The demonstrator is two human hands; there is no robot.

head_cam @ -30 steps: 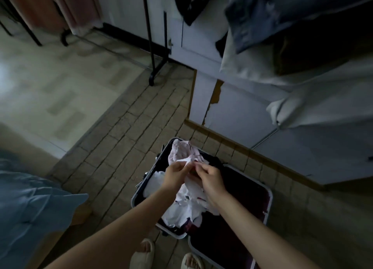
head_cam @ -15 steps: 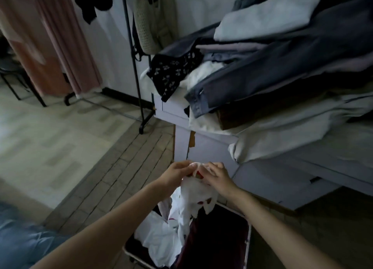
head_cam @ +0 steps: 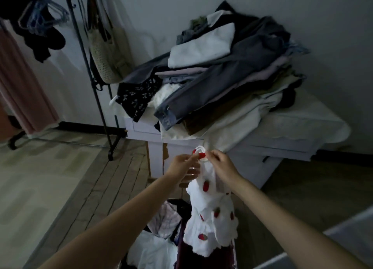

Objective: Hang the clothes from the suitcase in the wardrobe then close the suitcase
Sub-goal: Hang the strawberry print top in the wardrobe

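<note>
Moved since half a second ago: white strawberry-print garment (head_cam: 210, 214) raised higher, now hanging nearly clear of the open suitcase (head_cam: 203, 256) at near centre.

Hold: my left hand (head_cam: 182, 167) and right hand (head_cam: 221, 165) each pinch its top edge, fingers clamped on the bunched cloth.

Handling, as I judge it: light, limp, thin woven fabric with scalloped hem; not slippery, not fragile. Best taken at the shoulders or neckline so it drapes flat for a hanger.

Also present: more pale clothes (head_cam: 159, 242) in the suitcase; hangers (head_cam: 40, 16) on the metal clothes rack (head_cam: 96, 91), far left; folded clothes pile (head_cam: 222, 77) on white worktop (head_cam: 292, 127), far right.
</note>
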